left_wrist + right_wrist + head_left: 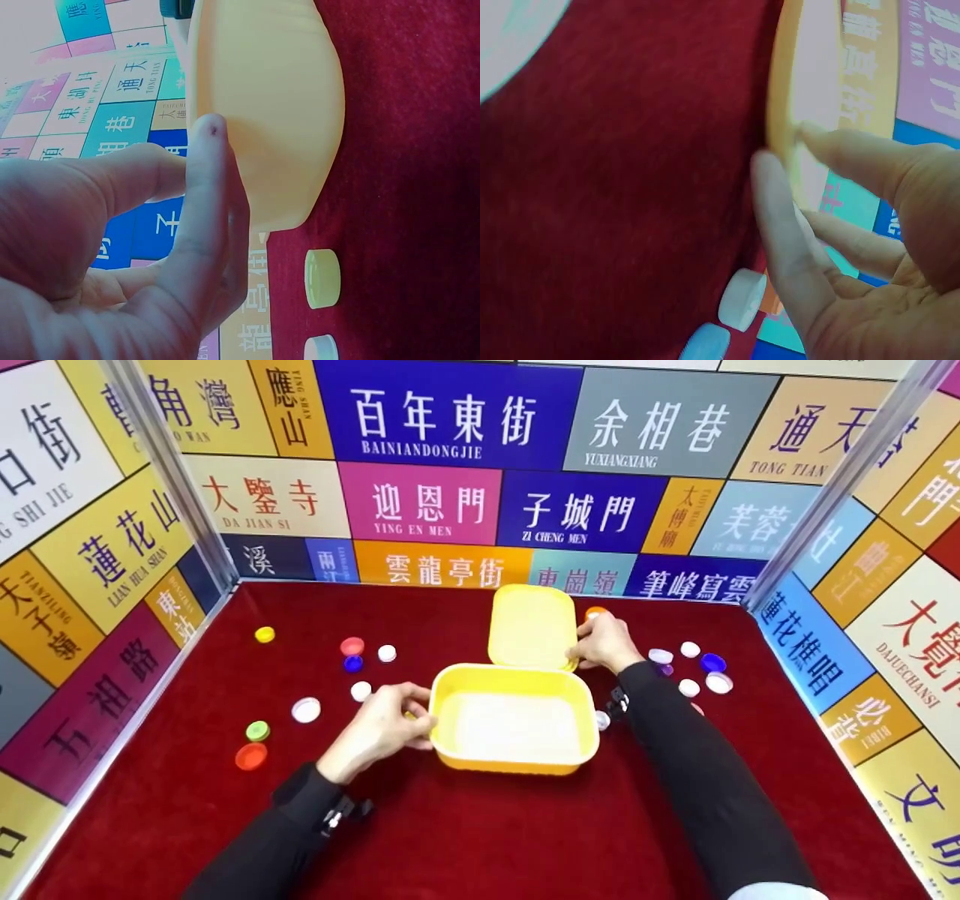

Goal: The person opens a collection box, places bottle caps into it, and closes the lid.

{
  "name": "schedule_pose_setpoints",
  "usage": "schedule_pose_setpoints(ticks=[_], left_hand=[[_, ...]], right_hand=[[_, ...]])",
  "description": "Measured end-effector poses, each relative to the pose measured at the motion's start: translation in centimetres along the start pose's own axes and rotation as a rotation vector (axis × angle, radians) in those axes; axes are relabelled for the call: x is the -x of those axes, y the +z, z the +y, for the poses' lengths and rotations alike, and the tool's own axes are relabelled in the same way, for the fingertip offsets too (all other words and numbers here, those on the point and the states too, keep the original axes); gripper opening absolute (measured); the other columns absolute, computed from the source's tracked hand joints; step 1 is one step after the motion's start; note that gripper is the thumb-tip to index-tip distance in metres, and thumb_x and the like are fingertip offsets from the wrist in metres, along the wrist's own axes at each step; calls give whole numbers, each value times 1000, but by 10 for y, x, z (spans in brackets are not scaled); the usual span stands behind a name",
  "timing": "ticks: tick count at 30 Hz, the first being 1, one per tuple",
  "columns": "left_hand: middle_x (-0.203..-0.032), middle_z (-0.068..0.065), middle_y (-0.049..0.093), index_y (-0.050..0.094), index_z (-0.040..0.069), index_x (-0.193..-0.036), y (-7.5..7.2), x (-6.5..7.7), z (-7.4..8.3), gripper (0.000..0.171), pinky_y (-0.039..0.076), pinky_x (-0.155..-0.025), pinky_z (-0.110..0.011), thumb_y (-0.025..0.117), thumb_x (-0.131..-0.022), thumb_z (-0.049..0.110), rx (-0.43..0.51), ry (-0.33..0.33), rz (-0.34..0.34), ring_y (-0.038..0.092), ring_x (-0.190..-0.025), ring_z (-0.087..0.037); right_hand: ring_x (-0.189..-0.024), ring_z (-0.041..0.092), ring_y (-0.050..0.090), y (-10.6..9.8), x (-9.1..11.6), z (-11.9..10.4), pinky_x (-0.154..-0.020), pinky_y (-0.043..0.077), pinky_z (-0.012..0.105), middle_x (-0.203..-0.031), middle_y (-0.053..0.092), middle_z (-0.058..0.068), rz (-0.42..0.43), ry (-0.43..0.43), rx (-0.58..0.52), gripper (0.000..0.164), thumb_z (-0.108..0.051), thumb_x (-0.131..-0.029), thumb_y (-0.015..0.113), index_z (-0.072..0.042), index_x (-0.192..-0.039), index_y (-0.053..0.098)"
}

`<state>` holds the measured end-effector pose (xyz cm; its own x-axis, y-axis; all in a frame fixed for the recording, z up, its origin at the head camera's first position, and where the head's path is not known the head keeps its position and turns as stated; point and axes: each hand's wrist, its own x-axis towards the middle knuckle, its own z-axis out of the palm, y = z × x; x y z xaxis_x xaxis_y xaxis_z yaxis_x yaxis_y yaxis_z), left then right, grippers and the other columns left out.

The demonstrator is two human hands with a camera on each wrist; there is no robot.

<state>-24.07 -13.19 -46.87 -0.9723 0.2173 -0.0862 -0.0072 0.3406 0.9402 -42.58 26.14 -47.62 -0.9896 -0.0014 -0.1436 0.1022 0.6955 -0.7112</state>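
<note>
A yellow plastic box (514,757), with no lid on it, sits at the middle of the red cloth. My left hand (386,727) pinches its left rim; in the left wrist view the fingers (210,195) lie along the outer wall of the box. Directly behind the box lies its flat yellow lid (532,626). The right hand (604,643) holds the lid by its near right edge. Thumb and fingers meet that edge in the right wrist view, where the lid (784,90) shows edge-on.
Bottle caps lie on both sides: a red cap (251,756), a green cap (258,730) and a yellow cap (264,634) at left, a blue cap (713,663) and several white ones at right. An orange cap (595,613) is beyond the right hand. Printed panels (450,427) wall the table.
</note>
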Motion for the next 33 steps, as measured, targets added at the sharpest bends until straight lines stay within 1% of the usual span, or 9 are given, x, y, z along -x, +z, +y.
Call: schedule_pose_setpoints(ticks=[3, 7, 10, 15, 22, 24, 28, 31, 33], left_hand=[[-97, -14, 74, 71, -11, -144, 0, -1, 0, 43, 74, -71, -33, 77, -102, -2, -4, 0, 3, 82, -70, -18], [-97, -14, 74, 70, -12, -145, 0, -1, 0, 45, 74, -71, -33, 76, -102, -1, 4, 0, 4, 81, -70, -17], [-98, -13, 74, 69, -12, -145, 0, -2, 0, 45, 74, -71, -33, 76, -102, -2, 10, -2, 2, 81, -70, -16], [-97, -13, 73, 70, -11, -145, 1, -1, 0, 45, 74, -71, -32, 78, -102, -1, 8, -9, 5, 81, -70, -16], [-95, -12, 73, 72, -10, -143, 2, 0, 0, 45, 74, -70, -32, 77, -100, -2, 3, 0, 11, 81, -69, -16], [-95, -12, 73, 72, -10, -144, 3, 0, 0, 46, 74, -70, -32, 76, -99, -3, 3, 2, 10, 81, -69, -16], [-95, -11, 72, 70, -10, -147, 3, 0, -1, 49, 74, -70, -32, 77, -99, -3, -11, 0, 19, 81, -69, -16], [-96, -11, 74, 69, -7, -151, 4, -1, -1, 53, 74, -69, -32, 77, -99, -2, -29, -2, 31, 81, -70, -16], [-98, -13, 75, 68, -5, -154, 4, 0, -1, 56, 74, -69, -33, 77, -99, -2, -42, 2, 38, 81, -70, -17]], right_hand=[[-75, 21, 86, 0, -1, 1, -62, 69, 24, -135, 79, 36, 21, -40, 61, 53, -1, -88, 98, 13, -136, 78], [-73, 21, 87, -1, 1, 2, -58, 65, 18, -126, 83, 35, 28, -80, 83, 48, -2, -89, 97, 13, -131, 80], [-74, 22, 87, -3, 4, 3, -58, 65, 18, -123, 84, 34, 31, -93, 77, 46, -3, -89, 96, 13, -131, 81], [-84, 31, 90, -6, 10, 5, -61, 66, 18, -128, 83, 33, 31, -118, 60, 41, -6, -94, 92, 11, -130, 82], [-94, 40, 90, -14, 20, 5, -67, 71, 23, -120, 85, 30, 51, -157, 37, 38, -7, -98, 90, 11, -130, 80], [-97, 42, 89, -17, 23, 5, -67, 70, 21, -119, 85, 29, 56, -167, 36, 38, -9, -99, 90, 9, -131, 80], [-100, 44, 86, -24, 32, 6, -65, 64, 14, -119, 85, 27, 67, -203, 38, 39, -13, -102, 89, 4, -135, 81], [-103, 43, 86, -28, 40, 7, -67, 62, 12, -124, 86, 27, 76, -244, 28, 38, -15, -103, 88, 0, -138, 82], [-107, 43, 86, -30, 46, 8, -71, 62, 11, -128, 85, 27, 76, -275, 22, 39, -14, -103, 88, -1, -139, 81]])
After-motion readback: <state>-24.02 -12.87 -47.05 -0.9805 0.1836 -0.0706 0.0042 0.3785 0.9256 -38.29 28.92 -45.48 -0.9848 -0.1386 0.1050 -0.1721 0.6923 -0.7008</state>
